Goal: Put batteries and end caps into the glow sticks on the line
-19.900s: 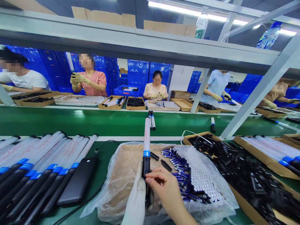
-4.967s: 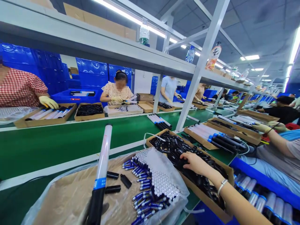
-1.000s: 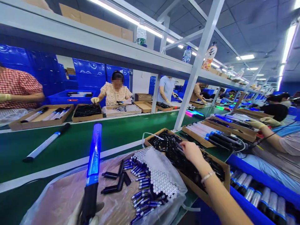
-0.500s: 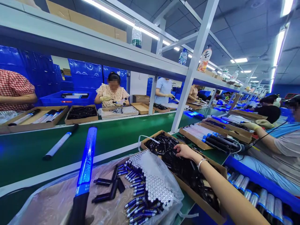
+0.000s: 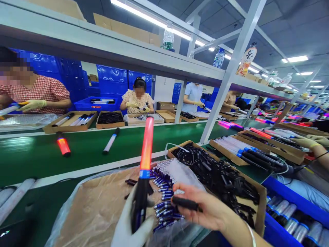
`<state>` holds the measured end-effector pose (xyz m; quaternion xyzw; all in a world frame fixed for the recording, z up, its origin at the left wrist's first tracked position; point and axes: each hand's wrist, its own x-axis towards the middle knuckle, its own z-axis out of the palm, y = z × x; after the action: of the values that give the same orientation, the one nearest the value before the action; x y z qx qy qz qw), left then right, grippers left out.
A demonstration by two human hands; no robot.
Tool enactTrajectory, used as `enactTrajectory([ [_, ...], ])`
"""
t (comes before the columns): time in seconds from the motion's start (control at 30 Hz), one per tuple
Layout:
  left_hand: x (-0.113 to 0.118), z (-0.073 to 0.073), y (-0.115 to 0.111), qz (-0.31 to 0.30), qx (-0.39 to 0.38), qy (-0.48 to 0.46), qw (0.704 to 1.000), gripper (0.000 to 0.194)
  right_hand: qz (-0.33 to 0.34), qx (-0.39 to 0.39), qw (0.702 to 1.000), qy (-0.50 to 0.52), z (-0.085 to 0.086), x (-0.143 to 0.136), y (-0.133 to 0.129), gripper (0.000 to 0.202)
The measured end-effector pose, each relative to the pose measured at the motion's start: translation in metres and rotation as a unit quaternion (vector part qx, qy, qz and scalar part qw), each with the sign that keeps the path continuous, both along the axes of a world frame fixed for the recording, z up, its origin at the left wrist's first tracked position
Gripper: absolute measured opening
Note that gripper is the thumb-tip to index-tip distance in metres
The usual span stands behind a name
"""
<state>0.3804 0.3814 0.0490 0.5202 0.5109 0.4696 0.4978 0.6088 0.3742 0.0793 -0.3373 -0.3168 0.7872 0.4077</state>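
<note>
Left hand (image 5: pixel 131 226), in a white glove, is wrapped around the black handle of a light baton (image 5: pixel 144 168), holding it upright with a slight tilt; the tube glows red-orange above a blue band. Right hand (image 5: pixel 205 209), bare, pinches a small black cylindrical part (image 5: pixel 185 203) between thumb and fingers, just right of the baton handle and not touching it. Both hands hover over a plastic-lined cardboard box (image 5: pixel 97 206) that holds a packed block of AA batteries (image 5: pixel 167 175), silver tops up, with loose blue ones lying at the block's near edge. Just right of that, a cardboard box of black parts (image 5: pixel 221 175), heaped. Further right, a tray of white batons with black handles (image 5: pixel 246 151), unlit. A green conveyor belt (image 5: pixel 84 151) runs across behind the boxes; on it lie a short lit red baton (image 5: pixel 63 145) and an unlit white baton (image 5: pixel 111 140), well apart. Across the belt, a person in a red checked shirt (image 5: pixel 38 92) with yellow gloves and a person in a pale floral top (image 5: pixel 138 101) work at trays. At far right a co-worker's gloved hand (image 5: pixel 308 141) reaches over a tray. Bottles (image 5: pixel 168 37) stand on the overhead shelf.
</note>
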Motion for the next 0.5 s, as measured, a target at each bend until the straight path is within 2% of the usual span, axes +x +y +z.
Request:
enactTrajectory([
  [0.07, 0.008, 0.005, -0.002, -0.047, 0.001, -0.022, 0.999, 0.084, 0.044, -0.059, 0.991, 0.113, -0.009, -0.031, -0.011, 0.037],
  [0.13, 0.01, 0.009, -0.006, -0.073, -0.015, -0.05, 0.996, 0.087, 0.029, -0.103, 0.982, 0.158, -0.017, -0.051, -0.015, 0.038],
  [0.2, 0.008, 0.01, -0.01, -0.07, -0.025, -0.067, 0.995, 0.085, 0.003, -0.138, 0.976, 0.166, -0.023, -0.064, -0.016, 0.039],
  [0.27, 0.002, 0.009, -0.014, -0.033, -0.031, -0.076, 0.996, 0.08, -0.021, -0.131, 0.98, 0.146, -0.028, -0.072, -0.016, 0.037],
  [0.33, -0.004, 0.006, -0.017, -0.001, -0.051, -0.084, 0.995, 0.082, -0.067, -0.058, 0.992, 0.095, -0.033, -0.076, -0.017, 0.04],
  [0.4, -0.007, 0.002, -0.018, 0.004, -0.071, -0.101, 0.992, 0.087, -0.143, 0.083, 0.986, -0.003, -0.037, -0.079, -0.018, 0.044],
  [0.43, -0.008, -0.001, -0.019, 0.003, -0.077, -0.11, 0.991, 0.088, -0.187, 0.163, 0.966, -0.072, -0.037, -0.08, -0.019, 0.042],
  [0.47, -0.007, -0.004, -0.019, 0.0, -0.079, -0.118, 0.99, 0.089, -0.23, 0.238, 0.932, -0.151, -0.035, -0.08, -0.019, 0.036],
  [0.5, -0.007, -0.008, -0.02, -0.002, -0.08, -0.128, 0.989, 0.088, -0.266, 0.306, 0.885, -0.228, -0.031, -0.081, -0.02, 0.028],
])
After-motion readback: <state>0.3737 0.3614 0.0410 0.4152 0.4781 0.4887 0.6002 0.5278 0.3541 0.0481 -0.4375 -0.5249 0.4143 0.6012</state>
